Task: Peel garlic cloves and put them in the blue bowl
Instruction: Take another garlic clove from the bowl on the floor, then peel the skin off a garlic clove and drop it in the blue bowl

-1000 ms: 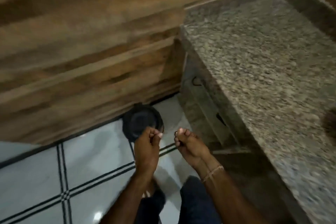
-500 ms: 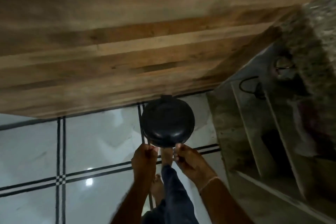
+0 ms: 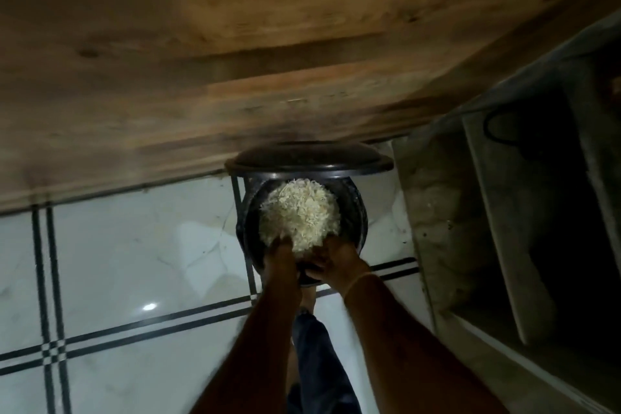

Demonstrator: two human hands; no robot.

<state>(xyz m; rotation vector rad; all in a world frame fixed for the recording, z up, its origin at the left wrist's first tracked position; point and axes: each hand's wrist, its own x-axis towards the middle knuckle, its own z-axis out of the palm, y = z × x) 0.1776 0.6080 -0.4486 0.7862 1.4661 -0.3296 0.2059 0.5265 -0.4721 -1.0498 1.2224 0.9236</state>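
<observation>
- Head view, looking steeply down at a glossy white tiled floor (image 3: 134,245) ruled with paired black lines.
- A round black bin (image 3: 354,212) stands on the floor against a brown wood-grain panel (image 3: 235,44).
- The bin's lid (image 3: 309,158) is tipped up at the far side, its edge towards the camera, close against the panel.
- The bin is heaped near the brim with pale, papery-looking shreds (image 3: 299,215), cream-white and loose.
- The left hand (image 3: 280,257) reaches down over the bin's near rim, with its fingertips at the near edge of the heap. The fingers look bunched, but blur hides whether they pinch anything.
- The right hand (image 3: 339,262) is just beside it, also over the near rim, knuckles up. I cannot tell its grip either, spread or closed.
- A thin pale band (image 3: 357,282) circles the right wrist.
- Garlic clove: I cannot tell whether either hand holds one. The only garlic-like material visible is the shreds in the bin.
- Between the forearms a leg in dark blue cloth (image 3: 319,363) runs down to a foot (image 3: 307,302) at the bin's near base.
- To the right are grey stone shelves (image 3: 497,228), dim inside, with a dark cable loop (image 3: 497,131) at the upper opening.
</observation>
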